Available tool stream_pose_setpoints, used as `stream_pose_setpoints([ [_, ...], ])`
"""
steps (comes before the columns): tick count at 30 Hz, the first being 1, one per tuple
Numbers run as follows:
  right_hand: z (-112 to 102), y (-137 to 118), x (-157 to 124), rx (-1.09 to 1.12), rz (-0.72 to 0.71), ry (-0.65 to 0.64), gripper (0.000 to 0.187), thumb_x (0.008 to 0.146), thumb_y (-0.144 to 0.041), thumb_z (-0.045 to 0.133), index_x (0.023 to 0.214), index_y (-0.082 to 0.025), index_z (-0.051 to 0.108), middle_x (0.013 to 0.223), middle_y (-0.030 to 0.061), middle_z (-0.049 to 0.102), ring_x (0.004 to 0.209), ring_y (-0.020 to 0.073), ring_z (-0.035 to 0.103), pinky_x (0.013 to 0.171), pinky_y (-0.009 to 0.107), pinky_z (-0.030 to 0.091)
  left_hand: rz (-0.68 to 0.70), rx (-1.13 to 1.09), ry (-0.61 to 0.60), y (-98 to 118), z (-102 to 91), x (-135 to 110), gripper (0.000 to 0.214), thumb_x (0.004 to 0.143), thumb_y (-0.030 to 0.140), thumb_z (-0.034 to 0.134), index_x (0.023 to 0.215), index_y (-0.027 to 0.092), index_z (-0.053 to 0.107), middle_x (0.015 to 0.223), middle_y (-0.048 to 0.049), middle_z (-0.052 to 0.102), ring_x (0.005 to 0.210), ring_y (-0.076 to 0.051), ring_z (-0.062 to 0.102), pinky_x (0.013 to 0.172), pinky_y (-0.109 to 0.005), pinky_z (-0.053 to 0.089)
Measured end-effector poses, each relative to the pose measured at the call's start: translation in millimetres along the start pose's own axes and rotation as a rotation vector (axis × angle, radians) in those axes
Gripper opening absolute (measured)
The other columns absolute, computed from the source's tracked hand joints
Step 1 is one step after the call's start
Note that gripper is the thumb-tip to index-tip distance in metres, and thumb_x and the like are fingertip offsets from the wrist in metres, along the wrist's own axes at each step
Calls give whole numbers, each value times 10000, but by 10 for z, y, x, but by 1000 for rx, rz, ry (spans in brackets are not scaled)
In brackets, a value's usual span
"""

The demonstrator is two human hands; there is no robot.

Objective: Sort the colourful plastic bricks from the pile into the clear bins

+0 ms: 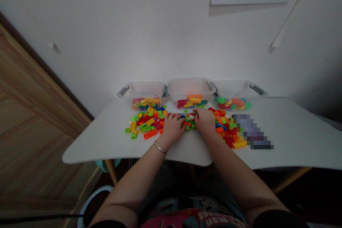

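Observation:
Both my hands are over a spread of colourful toy building bricks [151, 134] on a white table. My left hand [173, 127], with a bangle at the wrist, lies over bricks at the middle with its fingers apart. Close to its right, my right hand [205, 120] is bent inward, its fingertips among the bricks; what they pinch, if anything, is too small to make out. Between the hands lie green, red, orange and white bricks [187, 124]. Another heap of mostly red and orange bricks [229, 139] spreads beside my right wrist.
Along the wall stand three clear plastic boxes: a left box [141, 87], a middle box [187, 85] and a right box [235, 87], each with coloured pieces inside. A blurred-out flat object [252, 131] overlaps the right heap. The table's front edge [187, 160] curves below my forearms.

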State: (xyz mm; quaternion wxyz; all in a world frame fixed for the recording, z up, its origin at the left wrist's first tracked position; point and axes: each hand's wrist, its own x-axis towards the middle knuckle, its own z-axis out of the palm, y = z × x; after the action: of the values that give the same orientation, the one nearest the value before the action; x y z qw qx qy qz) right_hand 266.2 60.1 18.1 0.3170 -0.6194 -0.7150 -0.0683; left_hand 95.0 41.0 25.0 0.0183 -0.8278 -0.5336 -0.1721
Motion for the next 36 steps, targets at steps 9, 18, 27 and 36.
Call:
stream_pose_setpoints([
  [9, -61, -87, -113, -65, -214, -200, 302, 864, -199, 543, 1127, -195, 691, 1168, 85, 684, 1095, 265, 541, 976, 394, 388, -22, -14, 49, -14, 27, -36, 326, 905, 351, 530, 1180, 250, 674, 1290, -48, 640, 1230, -281, 484, 1143, -531, 253],
  [18, -41, -123, -234, -65, -150, -105, 306, 854, -192, 543, 1117, -151, 692, 1189, 99, 667, 1124, 277, 526, 1037, 426, 374, -41, 2, 100, -40, 97, -38, 328, 887, 317, 538, 1178, 249, 674, 1274, -51, 645, 1216, -274, 497, 1145, -501, 258],
  [27, 1, -133, -267, -55, -160, -111, 292, 887, -236, 514, 1104, -172, 698, 1257, 98, 631, 1179, 284, 504, 1023, 429, 389, 4, 42, 101, -33, 68, -70, 323, 916, 314, 501, 1184, 305, 682, 1323, -23, 618, 1247, -281, 467, 1137, -503, 267],
  [36, 9, -85, -264, -20, -109, -96, 281, 847, -206, 544, 1086, -175, 687, 1256, 110, 624, 1179, 279, 511, 1027, 426, 384, -32, 18, 76, 17, -24, -7, 307, 930, 299, 482, 1147, 287, 699, 1278, -33, 649, 1182, -258, 527, 1101, -485, 316],
])
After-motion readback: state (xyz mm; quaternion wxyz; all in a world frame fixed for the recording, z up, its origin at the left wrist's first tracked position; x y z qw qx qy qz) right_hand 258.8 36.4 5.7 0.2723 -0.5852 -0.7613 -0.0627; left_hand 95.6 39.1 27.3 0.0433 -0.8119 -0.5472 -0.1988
